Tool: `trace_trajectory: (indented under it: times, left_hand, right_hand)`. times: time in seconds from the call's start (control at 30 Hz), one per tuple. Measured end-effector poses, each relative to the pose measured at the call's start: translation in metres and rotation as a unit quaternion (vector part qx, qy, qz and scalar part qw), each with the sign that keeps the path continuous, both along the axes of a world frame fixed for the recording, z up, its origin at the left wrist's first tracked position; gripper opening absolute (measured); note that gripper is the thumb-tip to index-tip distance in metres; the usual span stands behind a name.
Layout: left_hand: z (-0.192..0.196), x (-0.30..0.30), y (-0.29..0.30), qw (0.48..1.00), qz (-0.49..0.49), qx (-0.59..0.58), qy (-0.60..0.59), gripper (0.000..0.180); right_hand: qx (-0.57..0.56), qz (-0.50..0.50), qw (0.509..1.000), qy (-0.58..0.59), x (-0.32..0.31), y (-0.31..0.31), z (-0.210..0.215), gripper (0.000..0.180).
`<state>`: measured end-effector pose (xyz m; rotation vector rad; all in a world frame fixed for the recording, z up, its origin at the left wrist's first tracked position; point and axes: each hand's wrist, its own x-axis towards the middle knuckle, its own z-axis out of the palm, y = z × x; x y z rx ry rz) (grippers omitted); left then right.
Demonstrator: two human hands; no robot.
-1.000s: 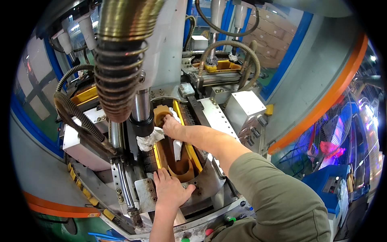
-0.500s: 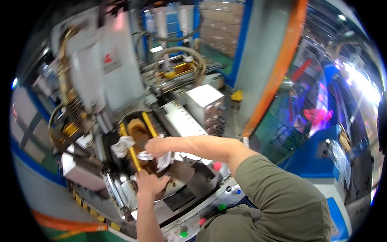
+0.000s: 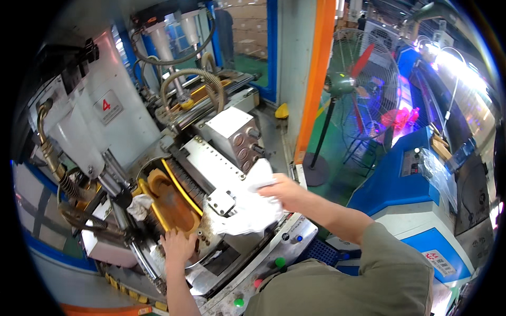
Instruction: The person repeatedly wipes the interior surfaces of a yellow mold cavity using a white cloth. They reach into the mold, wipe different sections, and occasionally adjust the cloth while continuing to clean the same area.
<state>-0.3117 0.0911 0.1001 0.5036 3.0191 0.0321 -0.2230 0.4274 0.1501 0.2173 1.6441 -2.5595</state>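
– What has your right hand (image 3: 284, 191) got?
– A white cloth (image 3: 247, 209). My fingers are clamped on its upper edge, and the rest hangs in loose folds to the left of my grip.
– Where is that, set against the trough (image 3: 177, 204)?
– To the right of it, well clear of the brown hollow, by the near end of a pale plate (image 3: 203, 162). I can't tell whether the lowest folds touch the metal.
– And your left hand (image 3: 179, 247)?
– Fingers apart, palm down, at the trough's near end. I see nothing in it; how hard it presses, I can't tell.
– What is around the trough?
– Yellow strips (image 3: 180, 186) run along both long sides. A crumpled white wad (image 3: 139, 207) sits just outside the left one.
– And farther off?
– Beyond my cloth stands a box (image 3: 233, 134) with knobs. Nearer me there's a green button (image 3: 280, 262) on the front panel. Away to my right are a fan (image 3: 341, 84) with red blades and a blue-and-white machine (image 3: 392, 171).
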Motion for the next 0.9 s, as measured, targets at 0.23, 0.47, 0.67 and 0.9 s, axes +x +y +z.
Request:
trace_trajectory:
  times: [0.23,0.47,0.67,0.9]
  left_hand:
    - [0.036,0.042,0.007,0.995,-0.038,0.087,0.037,0.045]
    - [0.045,0.09,0.029,0.98,-0.086,0.171,0.052,0.047]
    - [0.043,0.136,0.041,0.954,-0.148,0.262,0.02,0.048]
    - [0.016,0.169,0.042,0.944,-0.159,0.277,-0.079,0.044]
  right_hand:
    - [-0.128,-0.13,0.983,-0.021,0.042,0.047,-0.019,0.031]
    - [-0.182,-0.118,0.976,-0.013,0.036,0.055,-0.037,0.031]
    - [-0.152,-0.114,0.982,-0.016,0.038,0.063,-0.043,0.032]
    - [-0.201,-0.139,0.969,-0.036,0.036,0.093,-0.055,0.038]
